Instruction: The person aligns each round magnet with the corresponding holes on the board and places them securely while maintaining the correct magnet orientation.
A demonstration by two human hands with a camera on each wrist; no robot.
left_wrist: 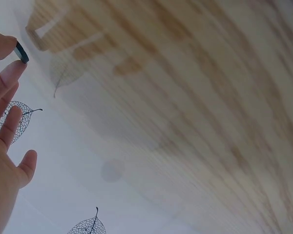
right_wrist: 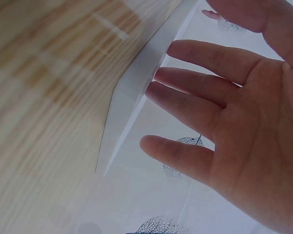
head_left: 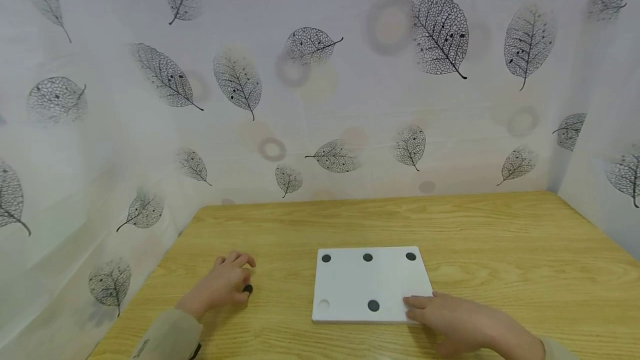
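Note:
A white rectangular board [head_left: 350, 282] lies on the table with several dark round discs set in it, one of them a front-middle disc [head_left: 373, 305]. At its front left corner is a shallow pale round recess [head_left: 324, 304]. Left of the board, my left hand [head_left: 227, 282] pinches a small dark disc [head_left: 248, 289] between thumb and index finger; the left wrist view shows the disc [left_wrist: 21, 52] edge-on, the other fingers spread. My right hand [head_left: 455, 318] rests its extended fingertips on the board's front right corner, hiding that corner. In the right wrist view its fingers touch the board's edge [right_wrist: 136, 78].
The wood-grain table [head_left: 500, 249] extends around the board on all sides. A pale leaf-patterned curtain [head_left: 325, 99] closes off the back and both sides. The table top reflects the hands in both wrist views.

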